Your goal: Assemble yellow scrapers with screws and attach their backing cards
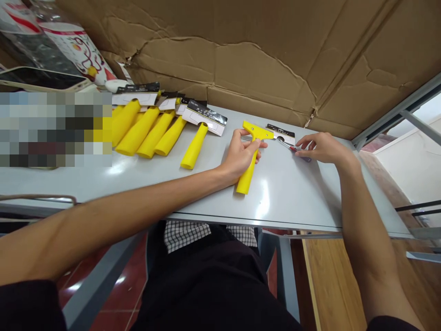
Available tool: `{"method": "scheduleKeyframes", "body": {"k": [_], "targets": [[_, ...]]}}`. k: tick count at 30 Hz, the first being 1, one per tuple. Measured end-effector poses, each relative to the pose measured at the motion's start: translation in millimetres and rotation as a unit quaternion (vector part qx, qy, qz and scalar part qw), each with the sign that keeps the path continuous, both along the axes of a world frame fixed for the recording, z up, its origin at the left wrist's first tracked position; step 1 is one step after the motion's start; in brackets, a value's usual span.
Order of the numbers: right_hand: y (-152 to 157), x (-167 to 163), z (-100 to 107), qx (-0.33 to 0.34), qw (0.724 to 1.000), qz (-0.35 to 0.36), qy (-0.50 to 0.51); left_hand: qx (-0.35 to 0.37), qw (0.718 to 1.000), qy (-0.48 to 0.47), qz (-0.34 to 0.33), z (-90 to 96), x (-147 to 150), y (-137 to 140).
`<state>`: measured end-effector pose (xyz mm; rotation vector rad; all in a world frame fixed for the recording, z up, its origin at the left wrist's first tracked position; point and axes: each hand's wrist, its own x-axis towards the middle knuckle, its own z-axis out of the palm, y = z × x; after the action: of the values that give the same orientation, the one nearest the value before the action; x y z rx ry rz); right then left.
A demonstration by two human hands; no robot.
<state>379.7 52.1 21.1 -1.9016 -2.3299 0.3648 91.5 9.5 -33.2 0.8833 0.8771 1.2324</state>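
My left hand [241,154] is closed around a yellow scraper [246,177], its wide head pointing away from me and its hollow handle end towards me. Two small screws show on the head. At the right, the bent fingers of my right hand [322,146] close on a screwdriver [292,148] with a metal shaft and a red and dark handle. Its shaft points left, close to the right corner of the scraper head. Behind that corner lies a black-and-white card [281,132]. My fingers partly hide the screwdriver's handle.
Several yellow scrapers [129,131] with cards on their heads lie in a row at the left; one carded scraper [195,147] lies nearer my left hand. A phone [44,79] and plastic bottles [74,48] are at the far left. A cardboard sheet [220,59] stands behind the white table [206,193].
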Motion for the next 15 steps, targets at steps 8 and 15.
{"method": "scheduleKeyframes", "body": {"k": [8,15], "targets": [[-4.7,-9.8,-1.2,0.027,0.996,0.070,0.038,0.001,1.000,0.020,-0.008,2.9,-0.9,-1.4],[-27.8,-41.3,6.8,0.119,0.969,0.136,0.170,0.020,0.999,0.040,-0.022,-0.5,0.0,-1.3]]}}
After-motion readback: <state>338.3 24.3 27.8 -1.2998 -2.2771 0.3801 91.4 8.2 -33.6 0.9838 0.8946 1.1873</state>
